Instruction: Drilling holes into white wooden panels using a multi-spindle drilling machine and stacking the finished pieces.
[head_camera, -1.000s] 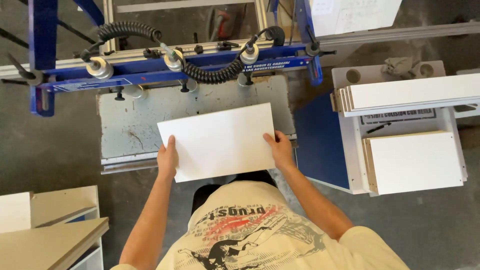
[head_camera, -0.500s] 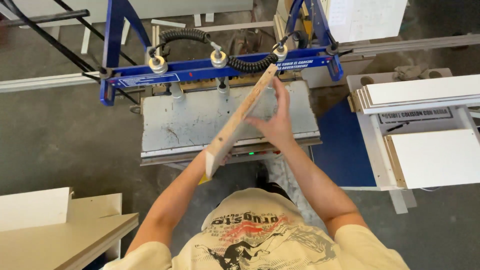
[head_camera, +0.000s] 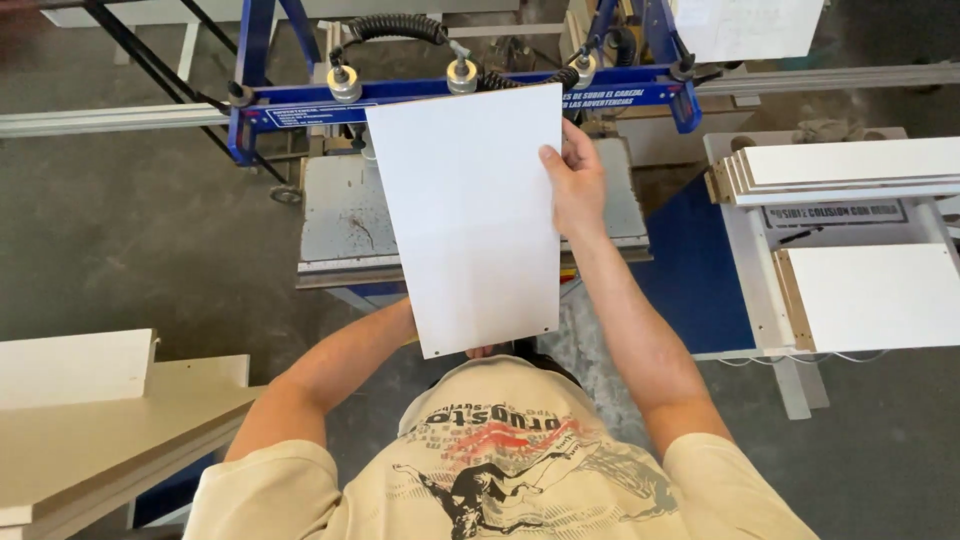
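Head view: a white rectangular panel (head_camera: 470, 215) fills the centre of the frame, its broad face turned up toward the camera. Its long axis runs from the lower centre of the frame, just above the person's chest, up toward the blue machine frame (head_camera: 300, 110) at the top, leaning slightly to the left at its far end. It is held in the air above the grey machine desk (head_camera: 335, 215), not lying on it. The right hand (head_camera: 572, 180) has a clenched grip on the panel's right long edge near the upper corner, thumb on the face. The left hand (head_camera: 487, 351) is almost wholly hidden behind the panel's near short edge; only fingertips show beneath it, so it supports the panel from below. At the right of the frame lie stacked white boards (head_camera: 850, 170), and a pale board stack (head_camera: 90, 400) sits at the lower left.
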